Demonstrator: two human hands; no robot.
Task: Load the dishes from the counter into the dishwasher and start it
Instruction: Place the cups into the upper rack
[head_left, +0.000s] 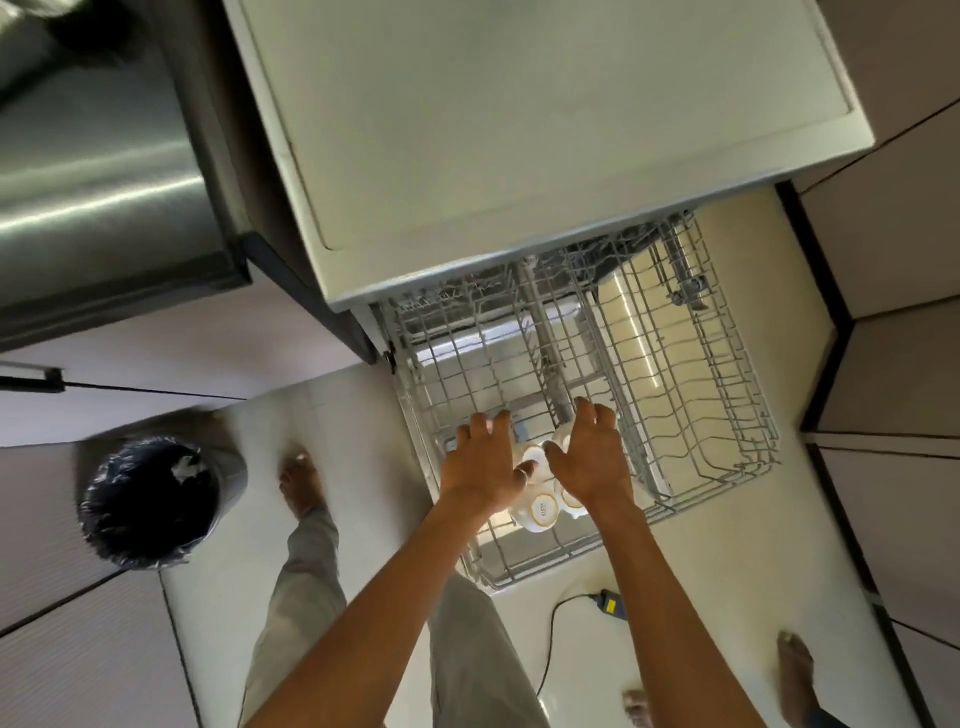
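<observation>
The dishwasher (519, 130) stands open with its wire rack (717, 415) pulled out over the pale floor (727, 597). A small cluster of white cups (540, 512) with thin gold rims sits upside down near the front of the rack, left of its middle. The rest of the rack shows only bare wire.

Both hands reach down over this cluster. The left hand (483, 460) lies palm down on the left side of the cups, its fingers (498, 421) spread and fairly straight, pointing toward the back of the rack. Its thumb points inward and lies over the top of one cup; whether it actually touches cannot be told. The right hand (587, 460) lies on the right side, its fingers (587, 410) spread and slightly bent, released rather than clenched around anything. The cups show in the gap between the two hands and just below the wrists, partly hidden under the palms. Neither hand grips a cup.

A round bin (150, 499) with a black liner stands on the floor to the left, well apart from the rack. A dark cable (550, 639) with a small adapter lies on the floor just in front of the rack.
</observation>
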